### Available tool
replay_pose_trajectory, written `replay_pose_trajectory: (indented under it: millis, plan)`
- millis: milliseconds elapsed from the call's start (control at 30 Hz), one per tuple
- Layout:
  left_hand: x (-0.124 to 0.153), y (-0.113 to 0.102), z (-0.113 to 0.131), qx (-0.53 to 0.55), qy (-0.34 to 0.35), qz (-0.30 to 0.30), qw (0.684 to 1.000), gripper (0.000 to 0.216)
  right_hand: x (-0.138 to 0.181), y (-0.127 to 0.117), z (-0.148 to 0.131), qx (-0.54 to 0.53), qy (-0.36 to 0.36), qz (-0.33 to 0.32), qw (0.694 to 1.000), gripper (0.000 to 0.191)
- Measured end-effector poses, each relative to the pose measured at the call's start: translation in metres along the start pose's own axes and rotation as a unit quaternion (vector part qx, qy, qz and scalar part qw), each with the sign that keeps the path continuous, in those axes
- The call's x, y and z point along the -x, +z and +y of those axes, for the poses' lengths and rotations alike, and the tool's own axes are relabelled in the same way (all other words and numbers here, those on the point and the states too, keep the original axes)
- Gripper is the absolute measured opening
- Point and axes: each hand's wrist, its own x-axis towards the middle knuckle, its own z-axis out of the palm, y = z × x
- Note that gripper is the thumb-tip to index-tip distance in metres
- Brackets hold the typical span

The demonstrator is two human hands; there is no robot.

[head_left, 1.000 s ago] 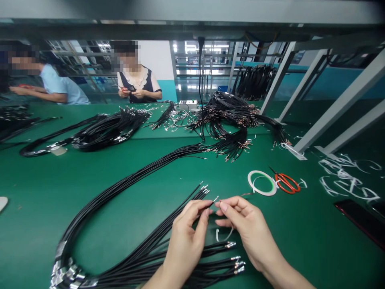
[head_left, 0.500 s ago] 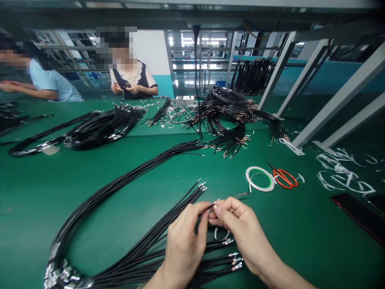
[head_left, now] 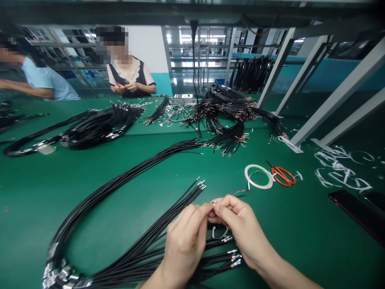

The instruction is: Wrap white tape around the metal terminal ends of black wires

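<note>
My left hand [head_left: 188, 235] is closed in a pinch on the end of a thin black cable, whose small metal tip [head_left: 216, 200] shows at the fingertips. My right hand [head_left: 236, 216] meets it there, thumb and forefinger pinched together. A narrow strip of tape [head_left: 240, 192] runs from the white tape roll [head_left: 247, 176] with a green inner ring to behind the right fingers. What lies between the fingertips is mostly hidden. Below the hands fans a bundle of black cables [head_left: 129, 257] with metal terminals. A short white curl [head_left: 214, 232] sits beneath the right hand.
Orange-handled scissors [head_left: 283, 176] lie beside the roll. White strips [head_left: 339, 168] and a dark phone-like slab [head_left: 355, 212] are at the right. Cable heaps [head_left: 225, 104] stand farther back, near metal posts [head_left: 306, 124]. Two people [head_left: 129, 80] work across the table.
My left fingertips have slid forward to the cable's tip and now touch my right fingertips, covering more of the cable. The whole view has shifted slightly.
</note>
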Motion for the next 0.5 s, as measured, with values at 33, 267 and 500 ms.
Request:
replay_pose_trajectory:
  millis: [33,267,500]
  plan:
    - [0.0001,-0.0002,0.0001,0.000,0.002,-0.001,1.000,0.033,0.0000,0.0002,-0.0002,-0.001,0.000,0.000,1.000,0.017]
    - [0.0047,0.0011,-0.0020,-0.003,-0.009,-0.017,1.000,0.043,-0.0004,0.0017,-0.0019,-0.006,-0.003,-0.008,1.000,0.016]
    - [0.0002,0.0033,-0.0005,0.062,-0.083,-0.006,0.995,0.032,-0.0029,0.0027,-0.0045,0.024,0.009,0.014,1.000,0.023]
